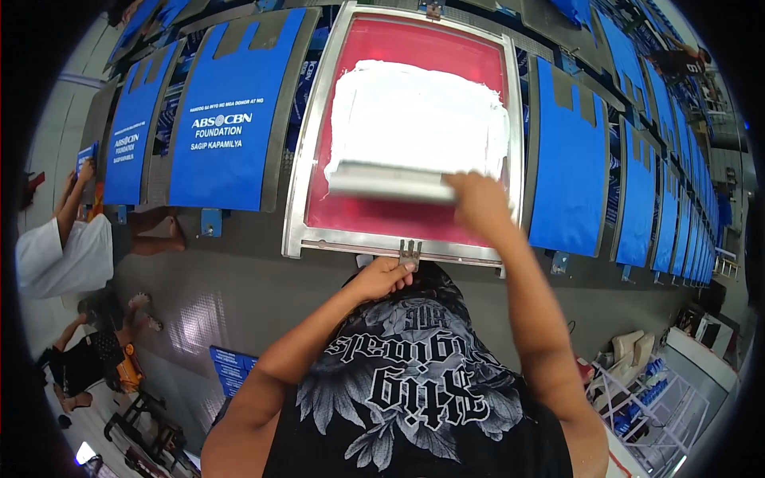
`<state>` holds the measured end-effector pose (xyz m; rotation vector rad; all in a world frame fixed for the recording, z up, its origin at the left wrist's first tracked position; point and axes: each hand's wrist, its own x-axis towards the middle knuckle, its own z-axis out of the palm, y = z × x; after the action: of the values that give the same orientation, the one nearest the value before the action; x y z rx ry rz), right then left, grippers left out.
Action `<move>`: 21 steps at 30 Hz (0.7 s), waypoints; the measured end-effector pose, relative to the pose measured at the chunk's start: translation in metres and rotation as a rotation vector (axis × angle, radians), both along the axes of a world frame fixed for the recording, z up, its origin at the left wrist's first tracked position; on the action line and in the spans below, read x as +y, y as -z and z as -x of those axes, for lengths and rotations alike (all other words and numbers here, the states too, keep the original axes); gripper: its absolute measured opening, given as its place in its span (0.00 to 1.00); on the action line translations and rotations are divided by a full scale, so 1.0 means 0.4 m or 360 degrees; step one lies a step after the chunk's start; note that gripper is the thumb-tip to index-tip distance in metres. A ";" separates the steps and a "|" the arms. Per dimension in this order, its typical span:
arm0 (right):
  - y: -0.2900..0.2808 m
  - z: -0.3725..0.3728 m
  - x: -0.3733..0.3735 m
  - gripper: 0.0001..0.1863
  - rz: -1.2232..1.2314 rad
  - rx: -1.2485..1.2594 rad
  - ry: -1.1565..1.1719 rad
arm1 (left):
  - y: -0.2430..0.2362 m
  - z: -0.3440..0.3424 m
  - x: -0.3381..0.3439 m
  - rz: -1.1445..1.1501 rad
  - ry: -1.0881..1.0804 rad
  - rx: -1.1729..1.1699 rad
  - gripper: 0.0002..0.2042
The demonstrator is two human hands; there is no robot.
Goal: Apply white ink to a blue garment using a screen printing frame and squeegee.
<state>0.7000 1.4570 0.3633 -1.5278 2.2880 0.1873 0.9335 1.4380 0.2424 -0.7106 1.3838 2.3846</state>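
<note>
My right hand, arm stretched up from the lower right, grips the right end of a motion-blurred squeegee lying crosswise at the frame's upper centre. My left hand, elbow bent out, pinches a metal clip just below centre. Around the squeegee is a red screen smeared with white ink; blue bags flank it left and right.

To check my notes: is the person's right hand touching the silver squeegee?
Touching. The head view shows the right hand closed on the right end of the silver squeegee, though motion blurs its edges.
</note>
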 end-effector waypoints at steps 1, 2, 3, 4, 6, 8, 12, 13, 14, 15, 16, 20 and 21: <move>-0.001 -0.052 0.049 0.17 0.0108 0.0005 -0.0051 | 0.003 0.002 0.004 -0.0020 -0.0023 -0.0047 0.22; 0.008 -0.085 0.075 0.16 0.0096 0.0009 -0.0071 | 0.008 0.004 0.006 -0.0064 -0.0026 -0.0095 0.23; 0.020 -0.094 0.085 0.16 0.0226 -0.0003 -0.0095 | 0.014 0.006 0.008 -0.0032 -0.0039 -0.0109 0.23; 0.031 -0.091 0.089 0.18 0.0282 -0.0021 -0.0076 | 0.020 0.010 0.010 0.0106 0.0021 -0.0217 0.23; 0.043 -0.041 0.092 0.21 0.0355 -0.0034 -0.0074 | 0.035 0.017 0.017 0.0260 0.0061 -0.0321 0.23; 0.042 0.044 0.100 0.17 0.0384 0.0055 -0.0066 | 0.048 0.027 0.027 0.0354 0.0179 -0.0443 0.24; 0.040 0.234 0.184 0.21 0.0319 -0.0192 0.0273 | 0.036 0.044 0.035 0.0445 0.0183 -0.0563 0.28; 0.057 0.272 0.193 0.23 0.0395 -0.0489 0.0374 | 0.022 0.044 0.027 0.0437 0.0225 -0.0539 0.29; 0.078 0.298 0.197 0.24 0.0406 -0.0700 0.0516 | 0.006 0.040 0.006 0.0752 0.0418 -0.0454 0.29; 0.101 0.318 0.197 0.26 0.0515 -0.1039 0.0612 | -0.006 0.038 -0.022 0.1321 0.0628 -0.0400 0.27; 0.125 0.333 0.191 0.25 0.0576 -0.1137 0.0655 | -0.018 0.032 -0.054 0.1467 0.0390 -0.0480 0.27; 0.195 0.339 0.164 0.21 0.0853 -0.1441 0.0922 | 0.009 0.010 -0.309 0.1980 -0.0992 -0.0585 0.19; 0.202 0.336 0.154 0.20 0.0888 -0.1482 0.1082 | 0.047 0.011 -0.366 0.1928 -0.0882 -0.0655 0.19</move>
<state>0.5657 1.5187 0.2825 -0.6527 1.9351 -1.1594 0.9290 1.2916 0.2236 -1.9116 2.5683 1.2413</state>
